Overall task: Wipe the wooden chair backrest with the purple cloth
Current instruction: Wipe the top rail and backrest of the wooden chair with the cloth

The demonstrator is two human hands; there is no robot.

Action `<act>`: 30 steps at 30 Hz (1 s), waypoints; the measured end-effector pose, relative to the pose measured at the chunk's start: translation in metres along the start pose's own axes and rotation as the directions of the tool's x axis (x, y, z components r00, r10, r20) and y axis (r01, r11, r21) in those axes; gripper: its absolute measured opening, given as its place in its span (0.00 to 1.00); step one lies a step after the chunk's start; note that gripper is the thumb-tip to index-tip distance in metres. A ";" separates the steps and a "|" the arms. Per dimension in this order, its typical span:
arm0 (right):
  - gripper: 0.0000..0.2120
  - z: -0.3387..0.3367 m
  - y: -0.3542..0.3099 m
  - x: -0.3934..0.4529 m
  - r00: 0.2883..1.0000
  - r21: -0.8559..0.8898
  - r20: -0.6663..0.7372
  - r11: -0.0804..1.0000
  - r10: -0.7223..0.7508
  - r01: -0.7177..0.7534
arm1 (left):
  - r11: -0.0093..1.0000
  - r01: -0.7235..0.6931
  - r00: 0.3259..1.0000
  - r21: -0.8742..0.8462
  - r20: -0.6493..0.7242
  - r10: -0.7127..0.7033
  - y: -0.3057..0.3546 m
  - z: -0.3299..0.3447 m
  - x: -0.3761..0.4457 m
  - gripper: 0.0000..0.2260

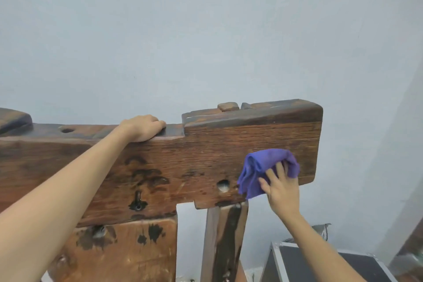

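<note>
The wooden chair backrest [194, 158] is a thick, worn, dark-stained plank running across the middle of the view, with holes and black marks on its face. My left hand [143, 127] grips its top edge near the middle, fingers curled over the far side. My right hand [280, 186] presses a crumpled purple cloth [263, 167] flat against the backrest's front face near its right end. The fingers are spread over the cloth's lower right part.
A wooden upright post [225, 240] stands under the right end of the backrest, and a broad wooden panel [123, 249] is under its middle. A black case with metal edging [320, 263] sits on the floor at the lower right. A pale blue wall [206, 30] is behind.
</note>
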State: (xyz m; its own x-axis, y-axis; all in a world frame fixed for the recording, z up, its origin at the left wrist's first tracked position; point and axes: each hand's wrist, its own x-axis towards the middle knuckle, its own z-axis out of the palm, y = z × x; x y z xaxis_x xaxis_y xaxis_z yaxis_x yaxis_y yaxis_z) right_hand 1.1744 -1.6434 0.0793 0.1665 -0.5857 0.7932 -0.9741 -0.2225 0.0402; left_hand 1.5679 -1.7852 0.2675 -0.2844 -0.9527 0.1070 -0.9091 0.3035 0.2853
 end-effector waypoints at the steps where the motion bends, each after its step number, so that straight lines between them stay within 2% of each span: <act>1: 0.20 -0.004 0.007 0.004 0.957 -0.023 -0.064 0.958 0.283 -0.285 | 1.000 0.009 1.000 0.008 -0.001 -0.009 0.001 0.000 0.000 0.19; 2: 0.23 -0.003 0.017 0.009 0.836 0.011 -0.170 0.849 0.522 -0.528 | 1.000 0.017 1.000 0.012 0.000 -0.017 0.002 0.001 -0.001 0.19; 3: 0.25 -0.007 0.017 0.020 0.658 0.171 -0.215 0.691 0.722 -0.702 | 1.000 0.021 1.000 0.010 -0.002 -0.021 0.003 0.000 -0.001 0.19; 4: 0.26 -0.005 0.016 0.033 0.492 0.279 -0.210 0.535 0.845 -0.798 | 1.000 0.027 1.000 0.006 -0.004 -0.027 0.003 0.001 -0.001 0.18; 6: 0.26 -0.007 0.018 0.052 0.205 0.397 -0.203 0.272 0.957 -0.877 | 1.000 0.028 1.000 0.003 -0.013 -0.028 0.005 0.000 -0.002 0.18; 7: 0.27 -0.006 0.018 0.058 0.084 0.500 -0.169 0.159 0.982 -0.851 | 1.000 0.029 0.999 0.003 -0.014 -0.028 0.004 0.000 -0.002 0.18; 9: 0.29 -0.004 0.006 0.061 -0.070 0.656 -0.036 -0.029 0.997 -0.754 | 1.000 0.029 1.000 0.004 -0.012 -0.029 0.005 0.000 -0.003 0.17; 10: 0.31 0.002 -0.006 0.059 -0.080 0.665 -0.004 -0.057 0.997 -0.744 | 1.000 0.028 1.000 0.001 -0.010 -0.028 0.005 0.000 -0.003 0.17; 12: 0.32 0.018 -0.048 0.055 0.003 0.646 0.013 -0.006 1.000 -0.764 | 0.999 0.031 0.999 -0.010 -0.008 -0.031 0.007 -0.001 -0.006 0.17; 15: 0.32 0.053 -0.130 0.036 0.174 0.597 0.071 0.098 0.982 -0.796 | 0.999 0.044 0.999 -0.024 0.002 -0.044 0.010 -0.005 -0.012 0.18; 18: 0.37 0.076 -0.217 0.008 0.316 0.523 0.285 0.129 0.905 -0.842 | 0.998 0.051 0.999 -0.040 0.009 -0.050 0.012 -0.006 -0.019 0.18; 20: 0.36 0.083 -0.271 0.001 0.486 0.578 0.418 0.188 0.768 -0.794 | 0.997 0.057 0.998 -0.046 0.011 -0.056 0.012 -0.008 -0.024 0.19; 22: 0.32 0.094 -0.314 0.002 0.693 0.604 0.429 0.387 0.579 -0.697 | 0.997 0.059 0.998 -0.056 0.023 -0.058 0.012 -0.009 -0.026 0.20; 24: 0.29 0.107 -0.331 0.003 0.806 0.546 0.412 0.592 0.426 -0.592 | 0.996 0.051 0.998 -0.067 0.038 -0.049 0.011 -0.011 -0.026 0.20; 26: 0.28 0.109 -0.329 0.009 0.850 0.475 0.357 0.709 0.387 -0.522 | 0.995 0.038 0.998 -0.089 0.054 -0.034 0.008 -0.014 -0.026 0.18; 28: 0.25 0.099 -0.316 0.015 0.888 0.430 0.283 0.779 0.363 -0.456 | 0.994 0.023 0.998 -0.103 0.061 -0.017 0.005 -0.015 -0.025 0.18; 30: 0.21 0.084 -0.288 0.022 0.929 0.404 0.122 0.837 0.350 -0.368 | 0.994 0.016 0.998 -0.111 0.066 -0.009 0.004 -0.016 -0.024 0.19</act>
State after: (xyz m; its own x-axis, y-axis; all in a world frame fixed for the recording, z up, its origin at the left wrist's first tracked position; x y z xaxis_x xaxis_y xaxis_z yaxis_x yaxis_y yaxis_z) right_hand 1.4713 -1.6577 0.0345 -0.1675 -0.7168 0.6769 -0.8149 -0.2857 -0.5043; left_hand 1.5760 -1.7610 0.2815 -0.2958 -0.9544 0.0412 -0.8741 0.2879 0.3912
